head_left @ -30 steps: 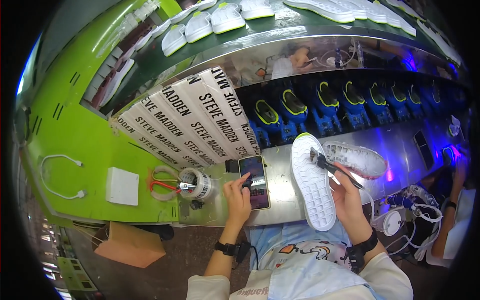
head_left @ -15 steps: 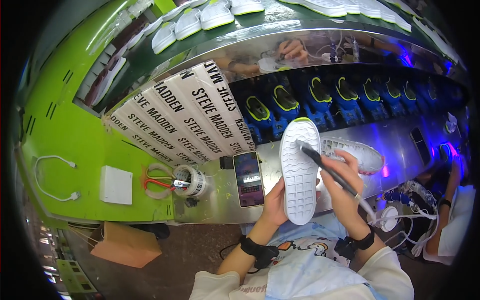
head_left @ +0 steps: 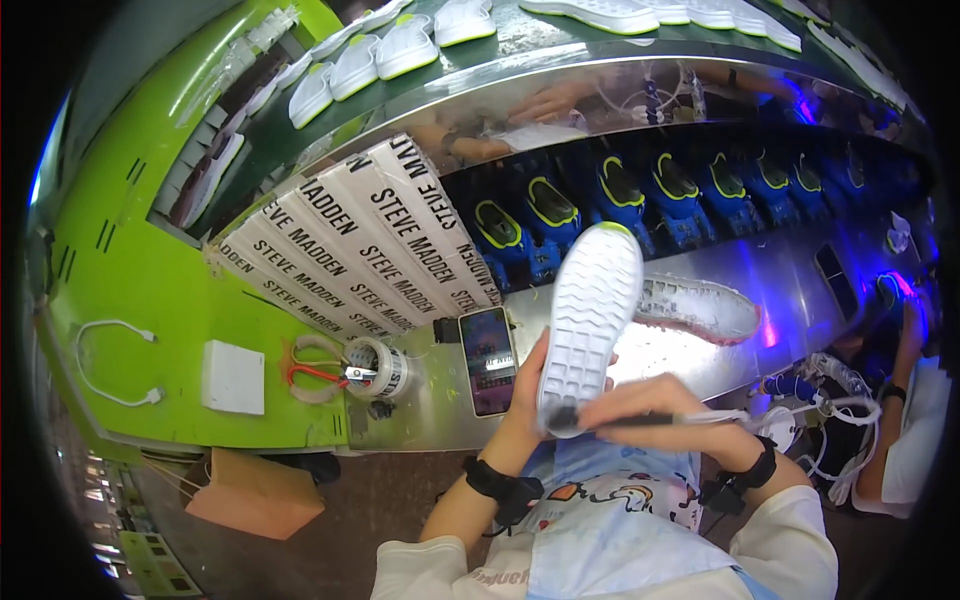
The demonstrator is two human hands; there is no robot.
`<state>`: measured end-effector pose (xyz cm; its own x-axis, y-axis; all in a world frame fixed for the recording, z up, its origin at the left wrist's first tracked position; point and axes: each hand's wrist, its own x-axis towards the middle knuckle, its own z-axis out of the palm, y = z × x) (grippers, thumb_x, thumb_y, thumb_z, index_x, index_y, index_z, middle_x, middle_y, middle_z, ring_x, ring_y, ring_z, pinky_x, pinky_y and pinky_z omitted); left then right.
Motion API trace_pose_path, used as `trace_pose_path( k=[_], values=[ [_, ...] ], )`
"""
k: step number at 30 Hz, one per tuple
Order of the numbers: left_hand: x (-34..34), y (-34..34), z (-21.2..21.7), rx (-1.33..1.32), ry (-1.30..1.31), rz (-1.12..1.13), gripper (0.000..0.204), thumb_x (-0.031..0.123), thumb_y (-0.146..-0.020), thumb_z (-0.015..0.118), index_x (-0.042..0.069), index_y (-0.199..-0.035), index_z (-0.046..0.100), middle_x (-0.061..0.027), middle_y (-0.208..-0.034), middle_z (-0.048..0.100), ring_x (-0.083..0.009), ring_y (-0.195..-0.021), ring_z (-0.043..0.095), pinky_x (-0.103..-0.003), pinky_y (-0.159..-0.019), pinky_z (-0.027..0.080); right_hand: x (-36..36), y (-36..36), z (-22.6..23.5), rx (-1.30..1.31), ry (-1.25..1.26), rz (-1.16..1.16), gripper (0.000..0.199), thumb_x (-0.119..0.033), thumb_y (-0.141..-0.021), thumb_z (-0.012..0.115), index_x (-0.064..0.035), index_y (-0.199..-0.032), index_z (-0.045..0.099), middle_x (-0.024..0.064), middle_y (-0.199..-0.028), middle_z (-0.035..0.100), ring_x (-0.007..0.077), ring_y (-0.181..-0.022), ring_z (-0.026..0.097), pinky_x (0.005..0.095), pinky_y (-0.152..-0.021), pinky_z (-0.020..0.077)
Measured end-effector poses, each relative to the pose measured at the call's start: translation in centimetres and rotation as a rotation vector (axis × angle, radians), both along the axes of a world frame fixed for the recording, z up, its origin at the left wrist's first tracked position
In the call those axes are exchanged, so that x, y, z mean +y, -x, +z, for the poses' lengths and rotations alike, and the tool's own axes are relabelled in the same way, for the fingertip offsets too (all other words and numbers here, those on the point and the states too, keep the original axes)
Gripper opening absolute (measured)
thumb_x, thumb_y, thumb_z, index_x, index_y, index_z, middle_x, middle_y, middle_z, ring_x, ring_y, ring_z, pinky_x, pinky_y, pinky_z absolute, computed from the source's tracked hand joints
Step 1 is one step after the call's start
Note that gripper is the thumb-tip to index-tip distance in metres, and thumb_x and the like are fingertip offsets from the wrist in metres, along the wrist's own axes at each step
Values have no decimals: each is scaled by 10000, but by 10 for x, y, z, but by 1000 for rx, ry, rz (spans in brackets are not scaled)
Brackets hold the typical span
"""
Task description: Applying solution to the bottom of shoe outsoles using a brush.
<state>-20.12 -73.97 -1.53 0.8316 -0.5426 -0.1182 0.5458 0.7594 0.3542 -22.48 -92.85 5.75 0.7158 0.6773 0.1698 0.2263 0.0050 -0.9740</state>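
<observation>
phone [head_left: 487, 360] left of held sole [head_left: 590, 318], shoe [head_left: 700, 306] right, tape roll [head_left: 378, 367] far left

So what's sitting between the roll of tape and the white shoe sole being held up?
A smartphone lies flat on the metal bench between them, seen in the head view.

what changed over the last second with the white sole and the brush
The left hand left the smartphone and took hold of the white rubber shoe sole, which was lifted off the metal bench and tipped, tread toward the camera. The right hand brought the thin dark brush from mid-sole down to its near end. The white shoe upper, tape roll and scissors stayed put.
</observation>
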Motion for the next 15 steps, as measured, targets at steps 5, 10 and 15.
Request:
trace_pose_path(
  k=[5, 10, 15],
  values=[
    [-12, -11, 15, 192, -138, -320, 474, 303, -955, 383, -44, -1275, 432, -210, -1171, 569, -291, -999, 611, -368, -886, 493, -19, -2, 10, 53, 105, 146, 248, -22, -740, 656, -43, -985, 686, 114, -970, 680, 211, -909, 647, 296, -839, 485],
    [-18, -21, 6, -65, -565, -711, 280, 168, -921, 470, -29, -1060, 612, -102, -939, 661, -145, -783, 650, -258, -686, 533, -31, -5, 14, -208, 172, 175, 232, -113, -715, 675, -95, -943, 710, 76, -899, 683, 237, -739, 617, 318, -692, 493],
    [-14, -29, 13, 198, -816, -820, 303, 202, -919, 459, 16, -1113, 600, -86, -1078, 639, -174, -951, 618, -289, -803, 506, -57, -8, 10, -531, 197, 234, 225, -66, -704, 678, -98, -922, 720, 112, -898, 673, 256, -779, 619, 341, -722, 499]
  ],
)
